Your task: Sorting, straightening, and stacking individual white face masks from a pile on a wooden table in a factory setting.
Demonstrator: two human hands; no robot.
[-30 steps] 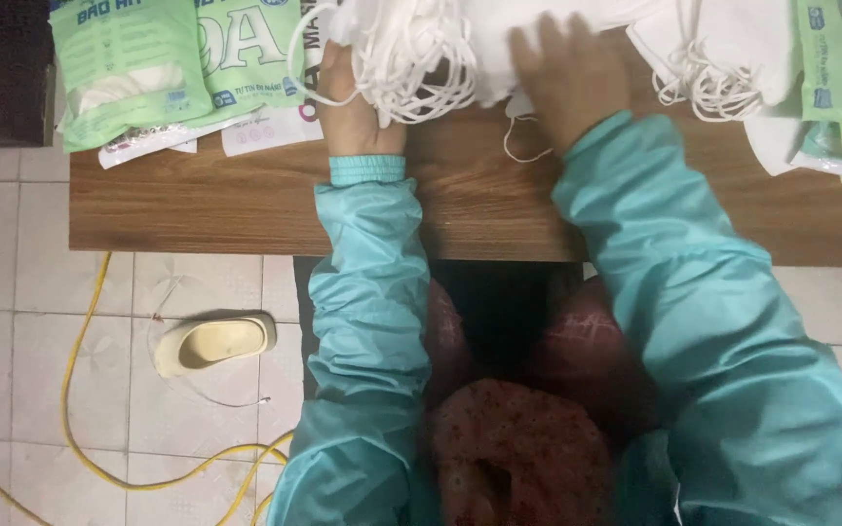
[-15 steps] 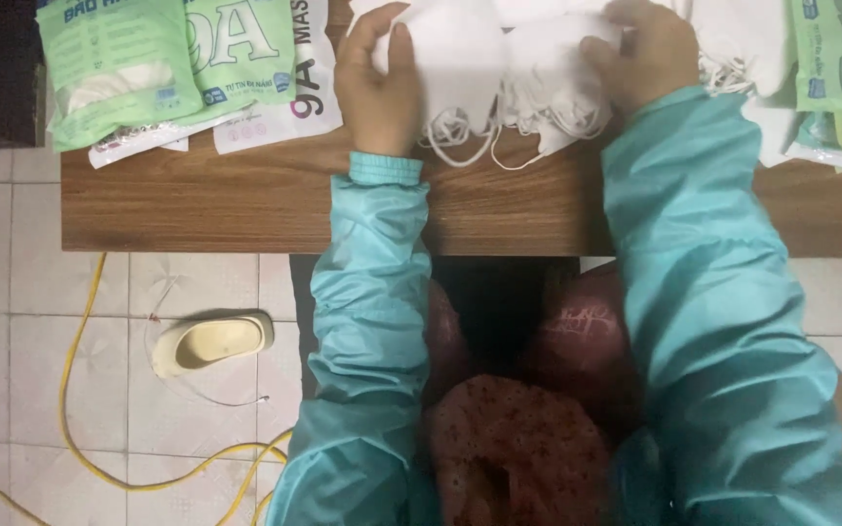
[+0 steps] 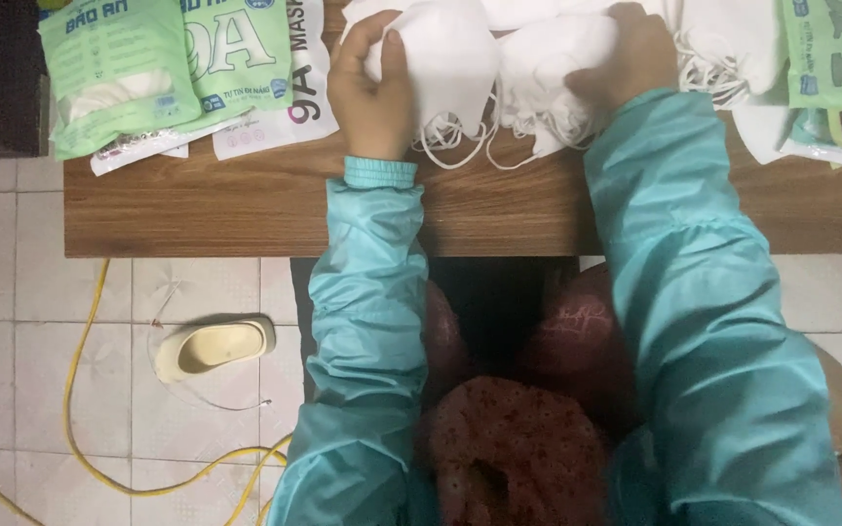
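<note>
A stack of white face masks [image 3: 460,68] with loose ear loops lies on the wooden table [image 3: 265,205] at the top centre. My left hand [image 3: 374,90] grips the left side of the stack, fingers curled over its edge. My right hand [image 3: 626,58] presses down on the right part of the white masks. Both arms wear teal sleeves. More white masks [image 3: 723,49] lie further right, partly cut off by the top edge.
Green and white mask packets [image 3: 119,78] lie at the table's left end, and more packets [image 3: 835,68] at the right. Below the table edge is a tiled floor with a cream slipper [image 3: 214,348] and a yellow cable [image 3: 80,429].
Both hands have drawn the white masks toward the table's near edge and gathered them into a tighter stack. The camera view has shifted slightly up the table.
</note>
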